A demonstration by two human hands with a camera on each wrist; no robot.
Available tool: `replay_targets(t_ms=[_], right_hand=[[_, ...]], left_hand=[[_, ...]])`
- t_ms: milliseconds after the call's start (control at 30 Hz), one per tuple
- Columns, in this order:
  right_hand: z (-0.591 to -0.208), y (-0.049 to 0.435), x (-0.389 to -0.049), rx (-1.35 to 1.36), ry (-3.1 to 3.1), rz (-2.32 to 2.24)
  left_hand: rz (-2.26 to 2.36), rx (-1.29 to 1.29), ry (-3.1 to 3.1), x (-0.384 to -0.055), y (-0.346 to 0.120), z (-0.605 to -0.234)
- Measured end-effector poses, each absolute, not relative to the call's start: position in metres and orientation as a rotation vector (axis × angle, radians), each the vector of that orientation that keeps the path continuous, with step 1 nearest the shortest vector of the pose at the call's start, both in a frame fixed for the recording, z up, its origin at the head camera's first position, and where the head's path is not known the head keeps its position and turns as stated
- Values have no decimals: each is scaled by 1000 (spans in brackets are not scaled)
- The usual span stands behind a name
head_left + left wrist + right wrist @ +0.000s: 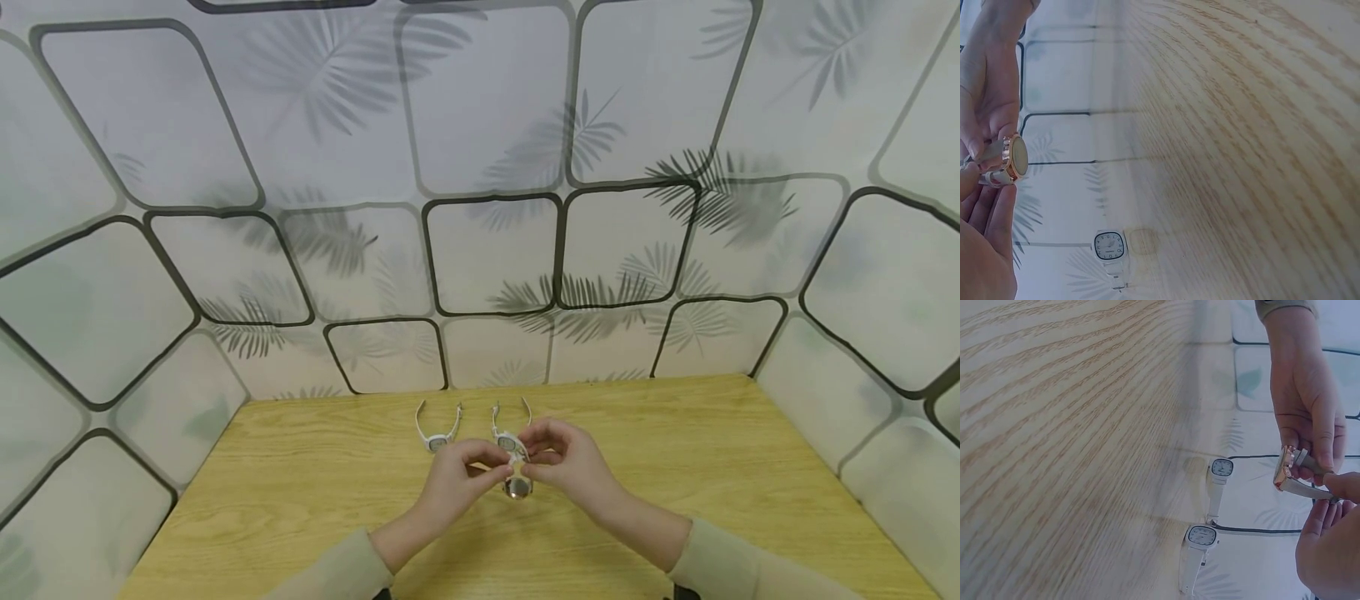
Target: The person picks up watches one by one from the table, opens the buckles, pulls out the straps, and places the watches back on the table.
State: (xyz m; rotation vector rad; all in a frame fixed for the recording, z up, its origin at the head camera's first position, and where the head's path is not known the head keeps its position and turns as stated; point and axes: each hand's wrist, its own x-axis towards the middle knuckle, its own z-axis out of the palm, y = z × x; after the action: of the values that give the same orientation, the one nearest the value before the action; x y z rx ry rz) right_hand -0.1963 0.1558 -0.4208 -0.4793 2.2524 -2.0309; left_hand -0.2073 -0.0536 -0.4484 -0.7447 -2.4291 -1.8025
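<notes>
A wristwatch with a rose-gold case (517, 487) and a pale strap hangs between both hands, its dial turned away from them. My left hand (462, 481) pinches one side of the strap between thumb and fingers. From the other side, my right hand (572, 468) pinches the strap close to the left fingertips. The strap ends (1314, 490) come together at the fingers, which partly hide them. Just beyond the hands stands a white watch (507, 442) with a squarish dial, strap ends up. A similar white watch (437, 442) stands to its left.
The wooden table (315, 492) lies under the hands. A wall covering (495, 258) with dark rounded squares and leaf prints rises behind the table and along both sides.
</notes>
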Motion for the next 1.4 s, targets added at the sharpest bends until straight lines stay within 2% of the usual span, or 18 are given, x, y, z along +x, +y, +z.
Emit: replay_targets(t_ms=[600, 1400], right_hand=[[-423, 157, -198, -320, 2325, -2034], [-425, 165, -200, -253, 2358, -2057]], left_hand=[[-1874, -665, -2422, -208, -55, -445], [-1903, -627, -2334, -210, -57, -447]])
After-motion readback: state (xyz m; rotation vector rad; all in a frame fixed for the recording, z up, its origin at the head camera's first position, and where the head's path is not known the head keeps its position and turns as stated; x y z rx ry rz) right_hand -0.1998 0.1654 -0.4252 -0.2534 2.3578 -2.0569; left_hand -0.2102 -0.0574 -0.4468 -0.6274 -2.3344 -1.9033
